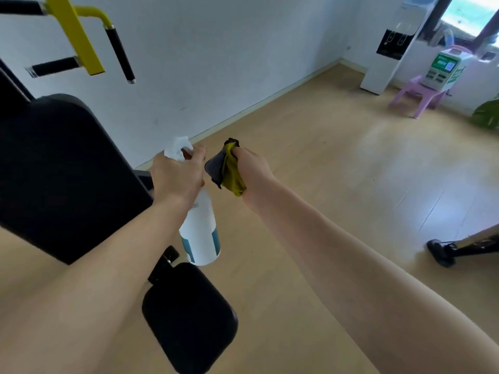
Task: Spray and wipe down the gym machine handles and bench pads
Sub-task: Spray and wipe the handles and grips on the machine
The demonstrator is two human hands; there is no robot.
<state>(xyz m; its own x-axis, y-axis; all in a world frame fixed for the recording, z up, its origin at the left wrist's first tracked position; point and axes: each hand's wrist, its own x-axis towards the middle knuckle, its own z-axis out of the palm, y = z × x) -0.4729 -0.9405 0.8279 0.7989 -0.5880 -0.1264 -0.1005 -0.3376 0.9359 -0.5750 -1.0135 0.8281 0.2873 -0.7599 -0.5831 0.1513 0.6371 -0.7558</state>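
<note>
My left hand (178,176) grips the neck of a white spray bottle (201,233) with a blue label, its white nozzle pointing away from me. My right hand (252,167) holds a bunched yellow and grey cloth (228,171) just right of the bottle. The black back pad (64,171) of the gym machine stands at the left. Its black seat pad (189,317) lies below the bottle. Above hang black foam handles (120,54) on a yellow frame (73,33). Both hands are in the air, apart from the pads.
A white wall runs behind the machine. Light wooden floor spreads to the right. At the far right stand a water dispenser (388,41), a pink stool (417,94) bearing a white and green box, and a green plant (487,114). Another machine's black foot (442,252) sits at right.
</note>
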